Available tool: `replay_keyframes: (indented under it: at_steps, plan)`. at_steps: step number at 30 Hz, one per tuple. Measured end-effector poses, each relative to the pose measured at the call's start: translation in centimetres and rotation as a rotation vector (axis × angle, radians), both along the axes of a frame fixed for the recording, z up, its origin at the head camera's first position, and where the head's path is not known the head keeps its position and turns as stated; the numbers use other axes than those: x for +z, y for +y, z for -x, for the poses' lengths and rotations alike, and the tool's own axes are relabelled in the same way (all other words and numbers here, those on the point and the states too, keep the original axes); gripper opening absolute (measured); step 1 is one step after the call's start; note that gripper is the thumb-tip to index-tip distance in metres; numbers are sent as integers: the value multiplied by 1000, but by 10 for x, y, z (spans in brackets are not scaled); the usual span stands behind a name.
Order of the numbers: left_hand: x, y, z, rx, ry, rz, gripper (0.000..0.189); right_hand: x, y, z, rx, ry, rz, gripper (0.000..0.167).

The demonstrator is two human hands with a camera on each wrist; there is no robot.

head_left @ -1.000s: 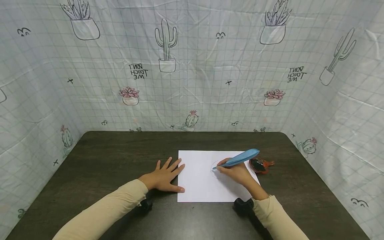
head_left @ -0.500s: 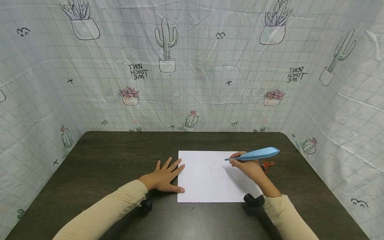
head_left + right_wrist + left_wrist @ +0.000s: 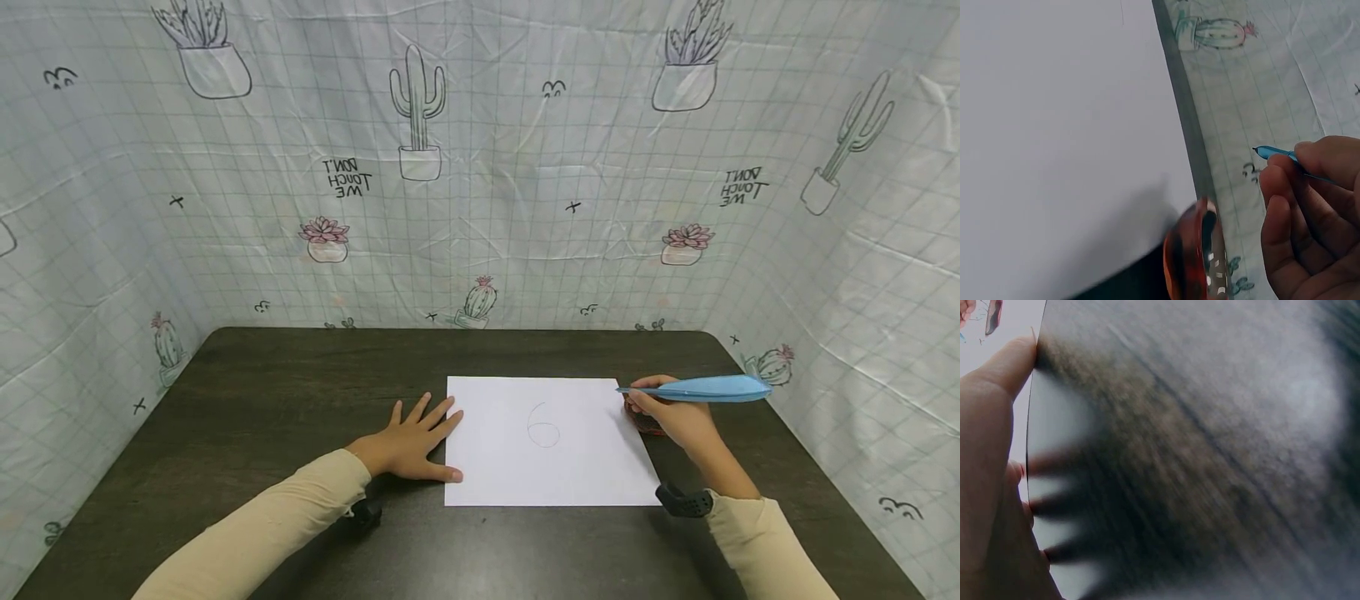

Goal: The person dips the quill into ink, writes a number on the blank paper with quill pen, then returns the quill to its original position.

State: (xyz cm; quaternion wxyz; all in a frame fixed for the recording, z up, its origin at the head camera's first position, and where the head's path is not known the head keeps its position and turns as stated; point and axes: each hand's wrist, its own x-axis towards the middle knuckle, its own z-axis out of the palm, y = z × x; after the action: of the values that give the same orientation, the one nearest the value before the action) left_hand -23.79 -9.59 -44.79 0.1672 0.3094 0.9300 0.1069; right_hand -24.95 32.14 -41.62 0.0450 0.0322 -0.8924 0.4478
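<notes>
A sheet of white paper (image 3: 487,450) lies on the dark table, with a thin looping line like a figure 6 (image 3: 558,437) drawn near its middle. My left hand (image 3: 408,447) rests flat, fingers spread, thumb and fingertips on the paper's left edge. In my right hand (image 3: 682,421) a blue feather-shaped pen (image 3: 708,388) is pinched between thumb and fingers, its dark tip (image 3: 1255,149) raised in the right wrist view. The hand stands over the paper's right edge and partly hides a glossy red-and-black object (image 3: 1188,256).
The dark wooden table (image 3: 300,367) is walled at the back and sides by a white cloth (image 3: 510,183) printed with cacti and grid lines. Black wrist cameras (image 3: 684,501) sit at both cuffs.
My right hand has lifted the pen from the drawing and moved right to the paper's edge, uncovering the whole 6-like line and covering the red-and-black object. My left hand has stayed put.
</notes>
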Motion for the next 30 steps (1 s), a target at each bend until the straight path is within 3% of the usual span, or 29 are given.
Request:
replay_keyframes:
  at_steps: [8,14,19,25,30]
  plan:
    - [-6,-1,3,-9,4,8,93,-3,30,-2,17,33,56,37]
    - [-3,0,2,-3,1,6,92,-7,45,-2,40,74,32,34]
    - [-4,0,2,-4,3,11,93,-10,55,-8,16,169,-23,28]
    - [-5,-1,3,-7,-6,8,93,-18,62,-9,138,382,90,22]
    - [-4,-1,3,-9,-12,4,92,-17,66,-13,77,414,-39,24]
